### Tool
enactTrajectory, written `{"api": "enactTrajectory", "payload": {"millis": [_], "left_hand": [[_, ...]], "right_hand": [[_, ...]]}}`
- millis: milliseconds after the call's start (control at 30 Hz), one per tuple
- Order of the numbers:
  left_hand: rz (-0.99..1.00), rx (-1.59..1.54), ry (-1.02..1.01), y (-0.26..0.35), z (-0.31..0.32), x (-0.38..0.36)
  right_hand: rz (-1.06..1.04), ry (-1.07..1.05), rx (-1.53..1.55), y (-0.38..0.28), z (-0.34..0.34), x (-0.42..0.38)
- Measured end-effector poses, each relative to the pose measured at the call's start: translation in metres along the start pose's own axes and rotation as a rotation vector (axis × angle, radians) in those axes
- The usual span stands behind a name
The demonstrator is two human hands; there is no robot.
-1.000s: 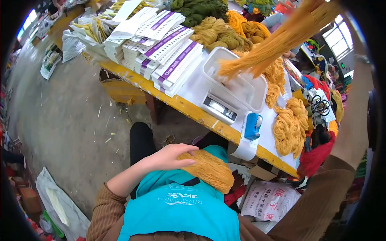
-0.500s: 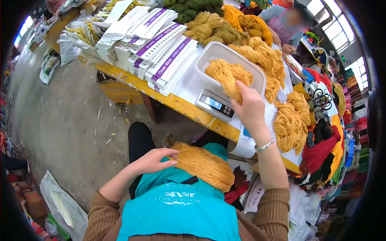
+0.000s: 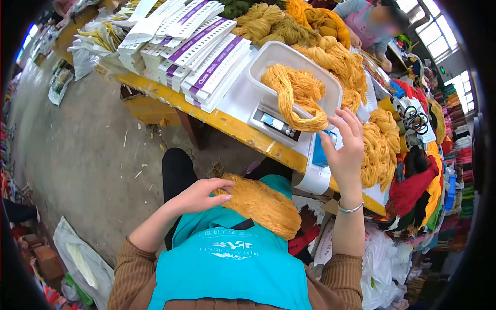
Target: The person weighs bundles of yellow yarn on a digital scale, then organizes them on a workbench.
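**One wide view from the head**

The head camera looks forward and steeply down, close above the turquoise apron and the hands, across the yellow-edged surface to windows far right.

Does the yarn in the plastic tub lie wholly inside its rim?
No, a loop of the yarn hangs out over the near side of the plastic tub.

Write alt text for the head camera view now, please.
An open right hand is beside golden yarn draped over the rim of a translucent tub on a digital scale. The left hand is at the edge of another yarn bundle on a teal apron.
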State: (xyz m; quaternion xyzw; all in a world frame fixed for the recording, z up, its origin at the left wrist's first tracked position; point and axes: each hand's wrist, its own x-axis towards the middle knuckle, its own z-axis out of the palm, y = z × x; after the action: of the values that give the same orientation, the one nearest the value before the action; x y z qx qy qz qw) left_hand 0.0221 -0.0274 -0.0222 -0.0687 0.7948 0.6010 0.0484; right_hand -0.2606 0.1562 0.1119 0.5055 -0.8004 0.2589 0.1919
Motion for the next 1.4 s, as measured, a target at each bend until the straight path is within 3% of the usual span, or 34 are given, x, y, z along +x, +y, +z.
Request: {"api": "enactTrajectory", "payload": {"millis": [267, 567, 667, 733, 833, 867, 900, 1000, 1133, 1200, 1400], "left_hand": [[-0.005, -0.076, 0.019, 0.005, 0.004, 0.0], [0.017, -0.098, 0.053, 0.008, 0.005, 0.011], [0.002, -0.38, 0.088, 0.021, 0.007, 0.037], [0.058, -0.419, 0.117, 0.029, 0.003, 0.063], [0.062, -0.576, 0.237, 0.056, -0.001, 0.105], [0.074, -0.648, 0.263, 0.062, -0.001, 0.119], [0.078, -0.648, 0.262, 0.07, -0.002, 0.129], [0.225, -1.059, 0.311, 0.089, -0.003, 0.143], [0.288, -1.027, 0.441, 0.098, 0.002, 0.143], [0.358, -0.758, 0.501, 0.096, 0.002, 0.143], [0.276, -0.737, 0.552, 0.099, 0.004, 0.137]], "right_hand": [[-0.073, -0.12, -0.191, -0.02, 0.038, 0.008], [-0.21, 0.028, -0.343, 0.0, 0.086, 0.009], [-0.26, 0.063, -0.255, -0.004, 0.076, 0.023], [0.134, -0.172, 0.101, -0.011, 0.059, 0.035], [0.576, -0.335, 1.073, -0.017, 0.037, 0.05], [0.591, -0.388, 1.222, -0.02, 0.032, 0.052], [0.589, -0.386, 1.22, -0.02, 0.028, 0.051], [0.634, -0.539, 1.206, -0.024, 0.02, 0.043], [0.688, -0.528, 1.264, -0.02, 0.022, 0.029], [0.641, -0.526, 1.202, -0.022, 0.024, 0.026], [0.655, -0.386, 1.249, -0.027, 0.037, 0.017]]}}
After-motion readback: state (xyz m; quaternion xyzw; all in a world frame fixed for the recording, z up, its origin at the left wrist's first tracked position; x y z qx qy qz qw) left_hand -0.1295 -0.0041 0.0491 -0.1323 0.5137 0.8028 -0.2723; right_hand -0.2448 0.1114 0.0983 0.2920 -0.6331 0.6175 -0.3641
